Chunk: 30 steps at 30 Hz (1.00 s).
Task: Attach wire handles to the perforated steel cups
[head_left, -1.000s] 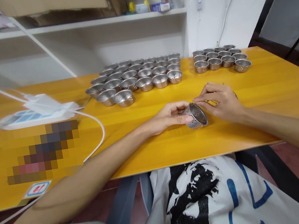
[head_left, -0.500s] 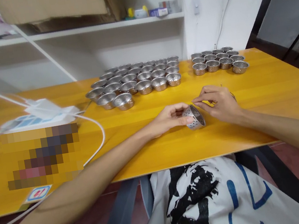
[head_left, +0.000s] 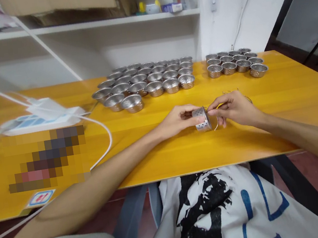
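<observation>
A small perforated metal cup (head_left: 201, 123) lies on its side in the air above the table, its mouth turned to the right. My left hand (head_left: 179, 122) grips it, thumb in front and fingers behind. My right hand (head_left: 233, 111) is at the cup's rim with thumb and forefinger pinched on a thin wire. One thin wire (head_left: 216, 124) hangs down below those fingertips. More fine wire ends (head_left: 248, 99) show behind the right hand, partly hidden by it. The cup's inside is turned from view.
Rows of similar metal cups (head_left: 133, 103) stand behind my hands, with a smaller group (head_left: 259, 70) to the right. On the left are a white power strip (head_left: 42, 123), its cable (head_left: 102, 127) and a pixelated area. A shelf (head_left: 78, 26) runs above the yellow table (head_left: 168, 159).
The cup has turned, so its mouth faces further right and its inside no longer shows. A wire end now hangs under my right fingers. The whole view has shifted slightly.
</observation>
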Each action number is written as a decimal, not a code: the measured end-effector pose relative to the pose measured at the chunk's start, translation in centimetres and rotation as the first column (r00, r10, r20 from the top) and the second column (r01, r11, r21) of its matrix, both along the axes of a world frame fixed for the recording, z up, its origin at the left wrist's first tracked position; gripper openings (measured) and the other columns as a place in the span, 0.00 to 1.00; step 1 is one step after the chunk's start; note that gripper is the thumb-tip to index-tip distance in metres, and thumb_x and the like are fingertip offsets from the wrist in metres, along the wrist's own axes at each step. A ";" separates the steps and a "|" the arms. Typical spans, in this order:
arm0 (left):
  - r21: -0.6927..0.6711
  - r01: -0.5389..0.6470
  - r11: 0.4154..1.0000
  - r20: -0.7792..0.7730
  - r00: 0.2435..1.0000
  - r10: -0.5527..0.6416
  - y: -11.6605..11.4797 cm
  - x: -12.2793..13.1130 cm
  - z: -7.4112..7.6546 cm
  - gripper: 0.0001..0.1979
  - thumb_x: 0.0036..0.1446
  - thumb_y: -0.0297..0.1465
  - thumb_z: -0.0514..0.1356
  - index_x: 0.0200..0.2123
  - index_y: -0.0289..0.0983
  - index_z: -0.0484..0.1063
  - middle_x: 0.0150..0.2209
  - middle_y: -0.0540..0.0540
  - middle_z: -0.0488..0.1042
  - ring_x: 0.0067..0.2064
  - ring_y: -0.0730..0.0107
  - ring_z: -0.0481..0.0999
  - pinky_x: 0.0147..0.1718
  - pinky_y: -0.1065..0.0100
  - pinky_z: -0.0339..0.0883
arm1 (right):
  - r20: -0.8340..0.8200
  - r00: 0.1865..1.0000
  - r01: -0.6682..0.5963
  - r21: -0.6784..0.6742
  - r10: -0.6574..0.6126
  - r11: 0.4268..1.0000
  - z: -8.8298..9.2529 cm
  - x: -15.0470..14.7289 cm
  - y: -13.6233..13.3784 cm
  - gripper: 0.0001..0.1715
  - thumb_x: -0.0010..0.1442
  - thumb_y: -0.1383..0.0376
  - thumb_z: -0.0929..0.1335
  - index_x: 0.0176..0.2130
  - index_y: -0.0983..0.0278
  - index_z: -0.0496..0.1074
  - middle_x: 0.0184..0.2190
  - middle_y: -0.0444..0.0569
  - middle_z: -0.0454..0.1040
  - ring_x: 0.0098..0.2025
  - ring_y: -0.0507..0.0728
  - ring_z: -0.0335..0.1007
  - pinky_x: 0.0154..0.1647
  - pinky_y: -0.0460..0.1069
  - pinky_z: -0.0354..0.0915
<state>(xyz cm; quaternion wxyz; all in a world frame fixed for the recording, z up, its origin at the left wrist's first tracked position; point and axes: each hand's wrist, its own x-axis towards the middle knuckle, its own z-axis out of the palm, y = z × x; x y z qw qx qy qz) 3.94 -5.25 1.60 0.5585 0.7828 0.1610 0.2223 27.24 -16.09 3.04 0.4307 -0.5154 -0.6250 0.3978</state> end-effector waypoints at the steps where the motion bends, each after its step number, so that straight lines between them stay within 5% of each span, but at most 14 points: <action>1: -0.010 0.021 1.000 0.000 1.000 -0.021 0.1 0.0 0.0 0.26 0.59 0.51 0.75 0.43 0.33 0.84 0.40 0.44 0.82 0.41 0.64 0.78 0.44 0.65 0.70 | -0.058 0.998 -0.029 -0.028 0.027 0.999 0.1 0.1 0.1 0.25 0.52 0.46 0.85 0.37 0.62 0.85 0.25 0.48 0.83 0.26 0.58 0.82 0.33 0.53 0.79; 5: -0.103 0.034 0.994 0.034 0.999 -0.031 0.1 0.2 -0.7 0.29 0.65 0.57 0.69 0.41 0.34 0.83 0.40 0.42 0.83 0.44 0.60 0.80 0.44 0.63 0.74 | -0.207 0.976 -0.087 -0.093 0.066 0.992 0.4 0.5 0.4 0.29 0.41 0.54 0.90 0.41 0.62 0.88 0.37 0.52 0.89 0.41 0.63 0.89 0.48 0.57 0.84; 10: -0.335 0.062 0.940 0.106 0.994 -0.028 -0.4 0.7 -1.6 0.35 0.61 0.64 0.69 0.40 0.34 0.80 0.36 0.42 0.82 0.37 0.63 0.80 0.37 0.64 0.76 | -0.233 0.968 -0.112 -0.056 0.097 0.992 -0.2 0.0 0.4 0.27 0.40 0.57 0.90 0.39 0.61 0.86 0.32 0.48 0.87 0.37 0.61 0.88 0.43 0.54 0.82; 16: -0.437 0.068 0.897 0.159 0.987 0.002 -0.7 0.9 -1.2 0.36 0.57 0.63 0.72 0.40 0.34 0.78 0.33 0.45 0.80 0.33 0.65 0.79 0.28 0.69 0.74 | -0.129 0.974 -0.174 0.101 0.186 0.980 -1.0 -0.4 0.4 0.23 0.56 0.50 0.86 0.38 0.61 0.80 0.33 0.46 0.80 0.33 0.55 0.79 0.37 0.50 0.75; 21: -0.510 0.065 0.858 0.194 0.980 0.041 -0.8 1.0 -1.0 0.30 0.61 0.58 0.72 0.38 0.35 0.74 0.32 0.48 0.79 0.30 0.68 0.77 0.27 0.70 0.72 | 0.161 0.977 -0.191 0.364 0.141 0.911 -1.0 -0.1 0.5 0.24 0.64 0.46 0.81 0.34 0.62 0.80 0.46 0.51 0.70 0.44 0.57 0.72 0.39 0.50 0.71; 27: -0.494 0.123 0.861 0.182 0.983 -0.036 -0.8 0.8 -0.9 0.31 0.65 0.60 0.67 0.36 0.34 0.76 0.28 0.47 0.77 0.27 0.69 0.75 0.28 0.70 0.71 | 0.288 0.902 -0.417 0.391 0.321 0.821 -0.8 -0.4 0.6 0.23 0.78 0.49 0.71 0.37 0.62 0.76 0.35 0.46 0.74 0.35 0.53 0.69 0.38 0.49 0.65; 30: -0.509 0.129 0.851 0.176 0.983 -0.044 -0.7 0.7 -0.8 0.30 0.67 0.59 0.66 0.36 0.33 0.76 0.29 0.45 0.78 0.27 0.69 0.74 0.25 0.70 0.69 | 0.375 0.877 -0.453 0.442 0.299 0.774 -0.7 -0.5 0.5 0.22 0.82 0.51 0.67 0.41 0.63 0.76 0.36 0.45 0.75 0.36 0.53 0.71 0.42 0.50 0.64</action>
